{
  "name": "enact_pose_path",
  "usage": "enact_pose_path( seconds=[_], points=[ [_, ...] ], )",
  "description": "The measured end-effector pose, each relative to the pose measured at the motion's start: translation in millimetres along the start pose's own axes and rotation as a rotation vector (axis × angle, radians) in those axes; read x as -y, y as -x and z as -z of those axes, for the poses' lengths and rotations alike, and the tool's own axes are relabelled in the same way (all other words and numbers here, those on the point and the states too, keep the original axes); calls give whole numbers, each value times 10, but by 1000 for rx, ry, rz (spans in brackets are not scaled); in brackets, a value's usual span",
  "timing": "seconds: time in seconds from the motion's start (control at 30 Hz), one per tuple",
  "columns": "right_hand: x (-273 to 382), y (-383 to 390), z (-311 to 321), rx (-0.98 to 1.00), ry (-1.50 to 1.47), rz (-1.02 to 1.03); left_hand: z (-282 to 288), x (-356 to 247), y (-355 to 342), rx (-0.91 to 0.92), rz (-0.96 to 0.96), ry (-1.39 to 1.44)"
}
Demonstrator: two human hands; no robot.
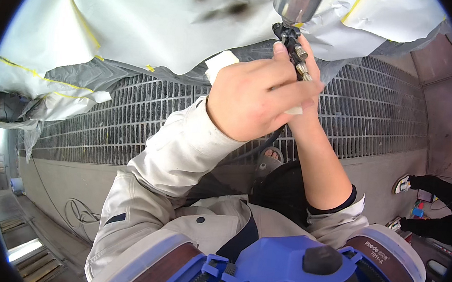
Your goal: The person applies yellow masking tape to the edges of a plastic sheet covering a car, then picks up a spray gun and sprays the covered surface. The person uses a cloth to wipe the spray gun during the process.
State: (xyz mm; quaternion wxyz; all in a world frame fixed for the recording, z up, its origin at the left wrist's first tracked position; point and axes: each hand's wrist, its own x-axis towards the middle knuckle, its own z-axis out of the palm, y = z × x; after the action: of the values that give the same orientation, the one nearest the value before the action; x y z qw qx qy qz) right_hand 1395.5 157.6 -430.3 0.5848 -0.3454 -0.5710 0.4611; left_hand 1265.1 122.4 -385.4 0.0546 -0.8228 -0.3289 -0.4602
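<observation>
A spray gun (294, 39) with a shiny metal cup (298, 5) on top is held up in front of me. My right hand (313, 68), mostly hidden behind my left, is wrapped round the gun's body, and its bare forearm rises from below. My left hand (257, 95) lies across the front, its fingers curled against the metal knobs (301, 59) at the gun's rear. Just behind the left hand a small white piece (222, 64) sticks out; whether I hold it cannot be made out.
White masking paper (140, 20) with yellow tape covers a large form ahead, with dark sprayed spots (237, 8) on it. Below lies a metal floor grating (147, 118). A blue respirator (285, 259) crosses the lower edge. Another person's legs (439, 186) are at right; a cable (77, 211) lies at left.
</observation>
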Motion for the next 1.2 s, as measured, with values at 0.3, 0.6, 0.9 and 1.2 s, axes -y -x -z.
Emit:
enact_pose_path(
  seconds=[0.3, 0.6, 0.9, 1.2],
  points=[
    [20, 60, 39, 36, 94, -7, -15, 97, 14, -18, -50, 6],
    [63, 89, 75, 59, 179, -16, -9, 28, 9, 14, -10, 44],
    [3, 113, 77, 69, 93, 98, 1, 162, -83, -20, 162, 226],
    [-18, 62, 67, 69, 96, 141, -42, 247, -58, -76, 175, 327]
  ],
)
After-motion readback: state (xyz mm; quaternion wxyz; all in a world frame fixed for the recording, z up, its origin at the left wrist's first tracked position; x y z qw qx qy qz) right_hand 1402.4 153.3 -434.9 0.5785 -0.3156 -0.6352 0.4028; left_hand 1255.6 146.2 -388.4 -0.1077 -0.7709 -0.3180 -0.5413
